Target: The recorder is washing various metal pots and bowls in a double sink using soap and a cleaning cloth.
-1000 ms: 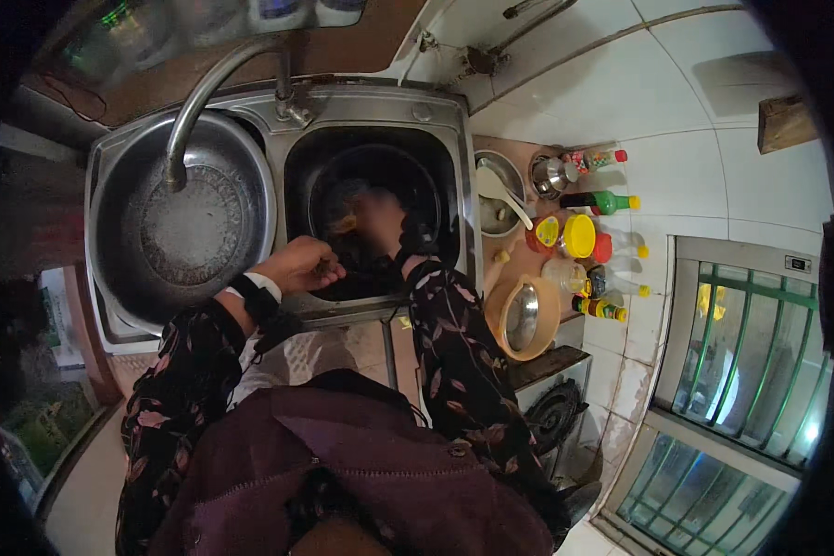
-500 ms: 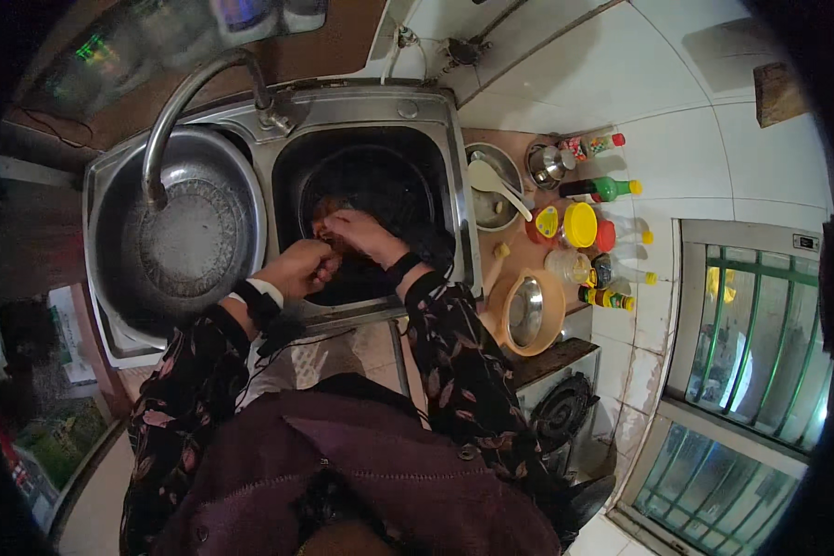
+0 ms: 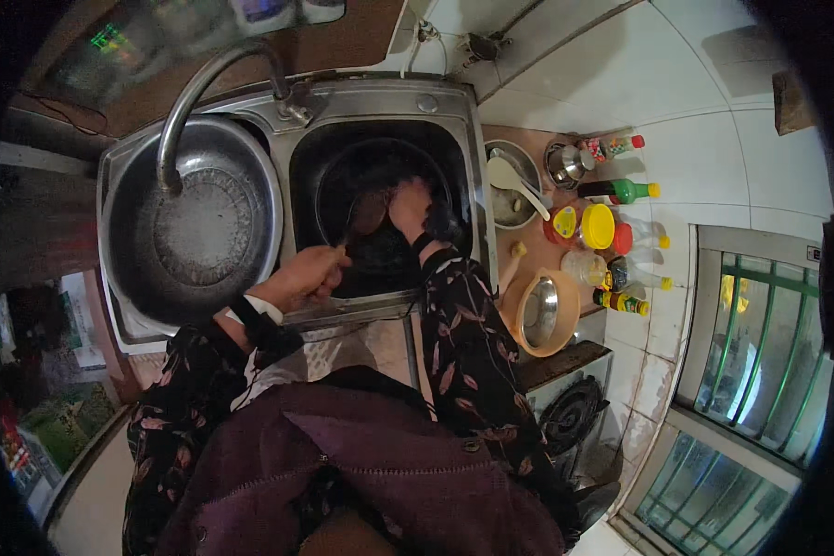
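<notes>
My left hand (image 3: 308, 275), just left of frame centre, is curled tight round the handle of a ladle (image 3: 363, 215); its bowl points up-right into the dark wok (image 3: 380, 208) sitting in the right sink basin (image 3: 454, 139), upper middle of frame. My right hand (image 3: 411, 206) is down inside the wok just right of the ladle bowl, fingers bent against the dark inner surface w/ something dark under them, maybe a scrubber; can't tell what, too dark, so can't say if it's a grip or just pressing. Both sleeves are dark floral, black band at the left wrist. Left of the wok, in the left basin, a big round steel bowl (image 3: 204, 222) w/ the curved tap (image 3: 195, 97) arching over it from the top. Right of the sink, on the counter: a small steel bowl w/ a white spoon (image 3: 519, 185), a lidded steel pot (image 3: 568, 163), a cluster of bottles & jars (image 3: 612, 227) w/ yellow, red & green caps, and lower down a tan basin (image 3: 542, 313) holding a steel bowl. Gas burner (image 3: 574, 417) at lower right, barred window at far right.
</notes>
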Tool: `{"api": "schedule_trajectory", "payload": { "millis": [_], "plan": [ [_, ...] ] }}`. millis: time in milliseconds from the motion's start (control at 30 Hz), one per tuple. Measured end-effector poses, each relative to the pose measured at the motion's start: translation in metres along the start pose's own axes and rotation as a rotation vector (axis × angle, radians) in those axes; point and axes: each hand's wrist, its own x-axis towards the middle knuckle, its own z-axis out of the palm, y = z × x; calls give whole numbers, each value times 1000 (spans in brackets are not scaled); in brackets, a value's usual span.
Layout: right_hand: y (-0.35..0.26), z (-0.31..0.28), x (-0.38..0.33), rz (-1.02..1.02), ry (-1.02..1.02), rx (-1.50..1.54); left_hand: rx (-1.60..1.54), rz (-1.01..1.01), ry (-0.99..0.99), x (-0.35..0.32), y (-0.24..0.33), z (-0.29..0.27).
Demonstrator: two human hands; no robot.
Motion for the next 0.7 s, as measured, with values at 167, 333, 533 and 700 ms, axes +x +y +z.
{"api": "schedule_trajectory", "payload": {
  "millis": [167,333,533,700],
  "plan": [
    [68,42,-41,-172,-35,-595,376,294,124,25,3,8],
    [5,-64,15,615,-414,980,399,294,244,27,-4,-2],
    [-65,-93,0,150,-156,828,202,388,46,35,7,19],
    [-61,-75,8,131,-187,715,292,399,-12,26,-4,12]
  ]
}}
